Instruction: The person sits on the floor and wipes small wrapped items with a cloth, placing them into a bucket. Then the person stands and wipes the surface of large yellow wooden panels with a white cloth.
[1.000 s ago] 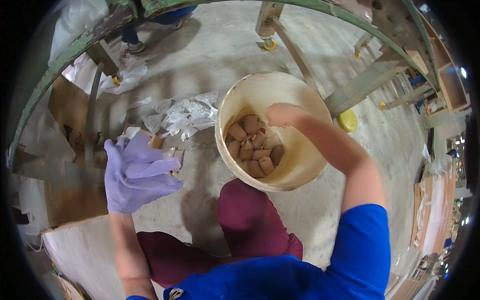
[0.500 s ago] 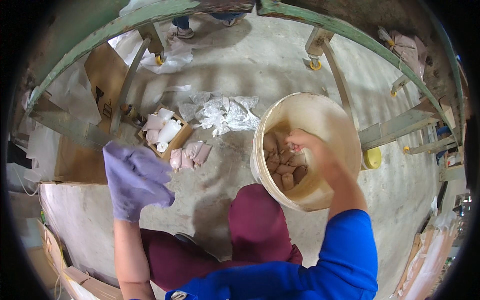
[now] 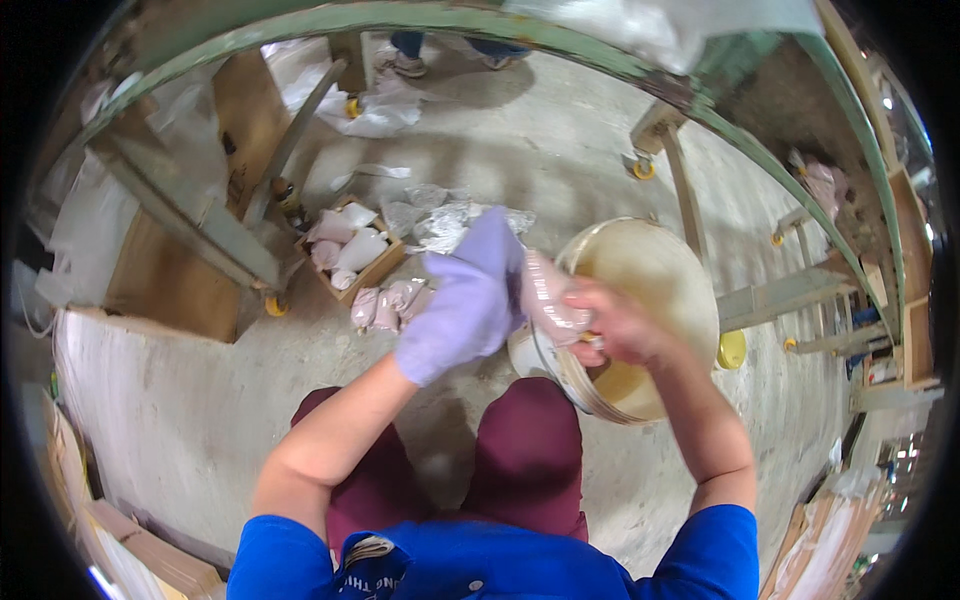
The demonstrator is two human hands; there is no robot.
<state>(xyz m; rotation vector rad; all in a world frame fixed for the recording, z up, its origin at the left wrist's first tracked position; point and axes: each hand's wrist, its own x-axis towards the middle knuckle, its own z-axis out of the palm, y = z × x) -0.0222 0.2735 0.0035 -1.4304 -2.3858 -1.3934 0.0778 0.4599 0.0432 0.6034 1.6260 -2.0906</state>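
Observation:
Purple cloth covers my left hand down to the wrist and hides its fingers; whether it is a loose cloth or a mitt, I cannot tell. Its edge meets the upper end of a small clear bag of pinkish material. My right hand is closed around the lower end of this bag. Both hands are over the left rim of a big whitish bucket, stained brown inside. The bucket's lower contents are mostly hidden behind the bag and my right hand.
Left of the bucket, similar pink bags lie on the floor beside a small open box of pink and white packets. Crumpled clear plastic bags are behind. Wheeled green-grey frames stand around, and a yellow round container is right.
My right hand has come up from inside the bucket with a pink bag. My covered left hand has swung right to meet it. The view has shifted slightly.

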